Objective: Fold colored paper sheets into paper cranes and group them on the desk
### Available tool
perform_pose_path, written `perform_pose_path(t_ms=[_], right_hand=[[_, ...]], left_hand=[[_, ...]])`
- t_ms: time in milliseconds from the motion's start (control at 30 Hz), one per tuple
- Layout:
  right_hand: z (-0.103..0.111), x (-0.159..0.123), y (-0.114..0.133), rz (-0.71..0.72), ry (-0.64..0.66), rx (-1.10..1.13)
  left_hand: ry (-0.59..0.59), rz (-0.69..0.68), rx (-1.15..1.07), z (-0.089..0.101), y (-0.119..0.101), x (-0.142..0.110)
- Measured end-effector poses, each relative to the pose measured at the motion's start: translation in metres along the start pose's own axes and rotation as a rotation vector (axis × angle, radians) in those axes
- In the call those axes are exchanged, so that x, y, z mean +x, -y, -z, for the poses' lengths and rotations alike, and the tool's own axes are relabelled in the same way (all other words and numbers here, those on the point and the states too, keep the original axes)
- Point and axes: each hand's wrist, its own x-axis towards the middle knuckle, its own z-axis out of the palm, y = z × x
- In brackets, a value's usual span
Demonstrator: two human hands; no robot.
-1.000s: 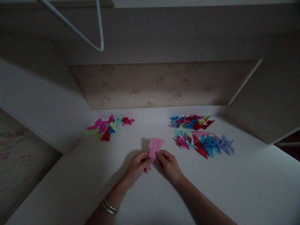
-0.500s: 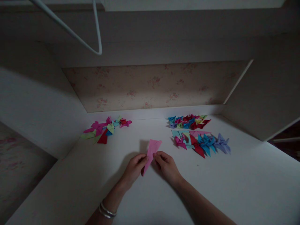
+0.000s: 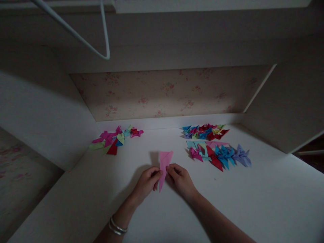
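A pink folded paper (image 3: 164,162), wide at the top and narrowing to a point at the bottom, is held between my two hands above the white tabletop (image 3: 162,216). My left hand (image 3: 148,179) pinches its left edge, thumb on the front, with the other fingers partly hidden behind. On the other side, my right hand (image 3: 181,177) grips the right edge between thumb and forefinger, its remaining fingers curled in.
Folded paper pieces in many colours lie in a left pile (image 3: 113,139), a back right row (image 3: 205,131) and a front right row (image 3: 220,153). Side panels and a papered back wall (image 3: 169,94) enclose the table. A white bent rod (image 3: 105,55) hangs at upper left.
The pink paper has turned slightly, so its lower point now hangs more nearly straight down. Both hands keep hold of it, their fingers shifting a little. The view has shifted slightly.
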Motion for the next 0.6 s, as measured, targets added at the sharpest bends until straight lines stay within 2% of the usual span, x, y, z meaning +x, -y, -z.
perform_pose_path(t_ms=[433, 600], right_hand=[[-0.0005, 0.0007, -0.0001, 0.013, 0.009, 0.02], [0.0001, -0.0028, 0.0074, -0.004, 0.136, -0.002]], left_hand=[[-0.007, -0.001, -0.034, -0.0017, -0.0023, 0.0001], [0.001, -0.037, -0.072, -0.0019, 0.0009, 0.0019]])
